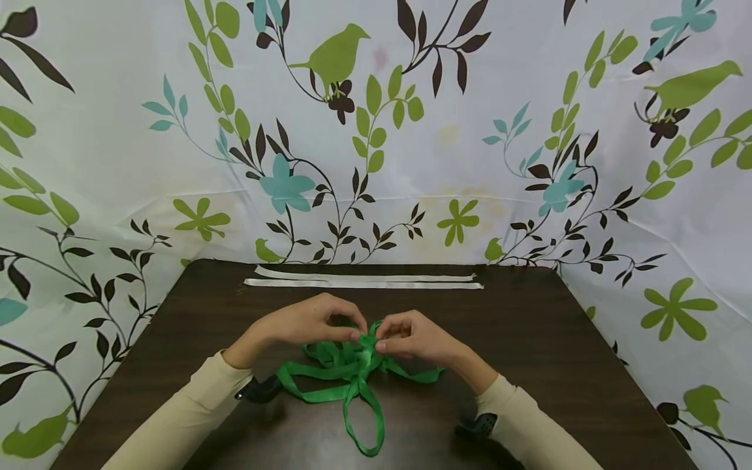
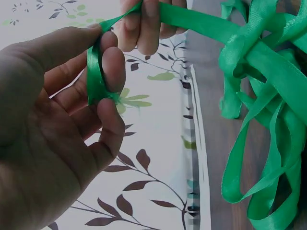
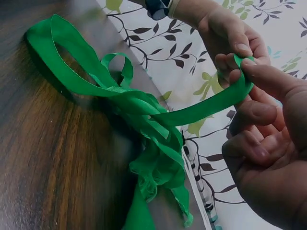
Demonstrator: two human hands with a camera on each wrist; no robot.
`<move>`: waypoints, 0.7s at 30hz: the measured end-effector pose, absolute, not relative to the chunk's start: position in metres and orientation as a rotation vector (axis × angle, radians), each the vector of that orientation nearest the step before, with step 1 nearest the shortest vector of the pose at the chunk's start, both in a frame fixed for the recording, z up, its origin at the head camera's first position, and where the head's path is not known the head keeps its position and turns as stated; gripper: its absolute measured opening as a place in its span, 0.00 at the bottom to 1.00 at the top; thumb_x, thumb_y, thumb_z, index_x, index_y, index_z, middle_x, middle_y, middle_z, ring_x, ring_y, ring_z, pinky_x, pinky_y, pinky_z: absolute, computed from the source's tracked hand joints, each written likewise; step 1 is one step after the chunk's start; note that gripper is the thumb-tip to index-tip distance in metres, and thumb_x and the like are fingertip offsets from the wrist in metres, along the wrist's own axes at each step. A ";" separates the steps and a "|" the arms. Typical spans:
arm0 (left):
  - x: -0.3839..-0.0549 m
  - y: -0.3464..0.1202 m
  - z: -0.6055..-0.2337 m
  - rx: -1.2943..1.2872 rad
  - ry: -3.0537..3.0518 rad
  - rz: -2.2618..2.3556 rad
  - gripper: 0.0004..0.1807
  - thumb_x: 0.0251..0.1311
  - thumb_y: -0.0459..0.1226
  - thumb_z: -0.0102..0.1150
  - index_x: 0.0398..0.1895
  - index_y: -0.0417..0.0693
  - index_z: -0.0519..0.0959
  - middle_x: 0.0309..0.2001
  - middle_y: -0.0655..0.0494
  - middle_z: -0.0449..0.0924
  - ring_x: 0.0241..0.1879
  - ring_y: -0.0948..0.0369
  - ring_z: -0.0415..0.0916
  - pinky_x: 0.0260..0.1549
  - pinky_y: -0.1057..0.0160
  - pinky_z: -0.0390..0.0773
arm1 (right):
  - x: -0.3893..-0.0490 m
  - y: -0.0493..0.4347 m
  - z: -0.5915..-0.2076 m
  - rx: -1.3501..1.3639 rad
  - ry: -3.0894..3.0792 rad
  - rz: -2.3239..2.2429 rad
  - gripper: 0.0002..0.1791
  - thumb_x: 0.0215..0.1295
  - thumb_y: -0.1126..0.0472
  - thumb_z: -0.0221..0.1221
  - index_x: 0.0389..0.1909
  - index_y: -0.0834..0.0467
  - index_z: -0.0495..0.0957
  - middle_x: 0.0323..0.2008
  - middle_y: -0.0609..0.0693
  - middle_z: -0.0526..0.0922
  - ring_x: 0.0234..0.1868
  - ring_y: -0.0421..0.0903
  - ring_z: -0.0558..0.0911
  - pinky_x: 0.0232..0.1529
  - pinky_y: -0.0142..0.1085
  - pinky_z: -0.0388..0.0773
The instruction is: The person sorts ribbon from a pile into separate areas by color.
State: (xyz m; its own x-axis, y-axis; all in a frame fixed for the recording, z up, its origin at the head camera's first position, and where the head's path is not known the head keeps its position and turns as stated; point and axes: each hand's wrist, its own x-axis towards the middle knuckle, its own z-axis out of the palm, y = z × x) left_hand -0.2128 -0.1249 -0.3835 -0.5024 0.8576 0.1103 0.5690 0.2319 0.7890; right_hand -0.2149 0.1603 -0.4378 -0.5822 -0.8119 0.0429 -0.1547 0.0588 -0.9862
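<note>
A tangled, looped green ribbon (image 1: 352,372) lies in the middle of the dark table. My left hand (image 1: 317,320) pinches its raised end between thumb and fingers; in the left wrist view the frayed tip of the green ribbon (image 2: 96,81) curls against the fingers of my left hand (image 2: 62,105). Close beside it, my right hand (image 1: 417,336) pinches the same strip. In the right wrist view, the ribbon (image 3: 206,105) runs from the knotted bundle up to the fingertips of my right hand (image 3: 268,129), where both hands nearly meet.
Two thin white strips (image 1: 364,284) lie side by side along the far edge of the dark wooden table (image 1: 211,313). Behind and around the table hangs a white cloth (image 1: 440,150) printed with leaves, flowers and birds. Dark wrist cameras (image 1: 261,390) sit near the cuffs.
</note>
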 end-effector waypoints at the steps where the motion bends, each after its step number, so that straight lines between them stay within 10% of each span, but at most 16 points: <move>1: -0.212 -0.126 -0.382 1.320 2.170 1.155 0.08 0.74 0.43 0.58 0.50 0.59 0.83 0.48 0.65 0.83 0.42 0.60 0.81 0.42 0.54 0.81 | -0.215 0.161 -0.437 -0.965 1.801 -1.564 0.08 0.73 0.61 0.63 0.46 0.61 0.83 0.27 0.51 0.77 0.17 0.44 0.63 0.21 0.37 0.64; 21: -0.199 -0.154 -0.365 1.176 2.432 1.160 0.06 0.73 0.46 0.60 0.47 0.63 0.84 0.42 0.65 0.83 0.27 0.58 0.70 0.27 0.59 0.73 | -0.221 0.203 -0.422 -1.057 1.989 -1.487 0.02 0.69 0.66 0.66 0.39 0.58 0.84 0.25 0.54 0.79 0.19 0.42 0.65 0.23 0.37 0.66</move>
